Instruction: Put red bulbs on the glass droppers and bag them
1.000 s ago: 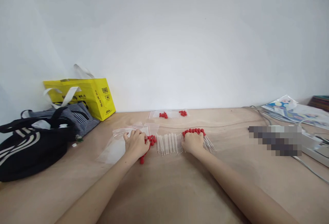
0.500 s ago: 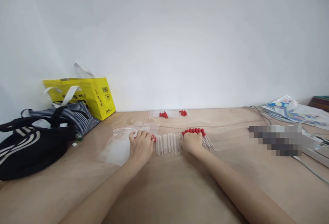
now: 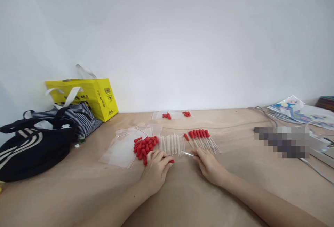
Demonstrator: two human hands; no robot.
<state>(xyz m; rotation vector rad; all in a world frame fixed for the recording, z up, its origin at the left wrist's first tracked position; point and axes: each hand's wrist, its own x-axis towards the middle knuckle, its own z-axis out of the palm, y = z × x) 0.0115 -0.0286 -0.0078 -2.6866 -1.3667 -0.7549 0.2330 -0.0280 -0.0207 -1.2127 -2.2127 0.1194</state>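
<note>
Between the thumb and fingers of my left hand [image 3: 157,169] is a red rubber dropper bulb [image 3: 171,161], its open end toward the right. My right hand [image 3: 209,165] pinches a clear glass dropper tube [image 3: 187,153], which points left toward the bulb; the two are apart. Behind my left hand lies a pile of red rubber bulbs [image 3: 146,145]. A row of bare dropper tubes [image 3: 171,144] lies side by side between my hands. Just beyond my right hand is a row of droppers with red bulbs fitted [image 3: 200,135], tips toward me.
Clear zip bags [image 3: 118,152] lie left of the pile. Against the wall is another bag [image 3: 156,115] with red bulbs and tubes. A black bag [image 3: 33,150], a striped bag [image 3: 86,119] and a yellow bag [image 3: 105,105] stand left. A power strip [image 3: 317,147] and cables sit right.
My left hand has come off the bulb pile, moving right and nearer with one bulb. My right hand has drawn nearer from the tube row and now holds a tube.
</note>
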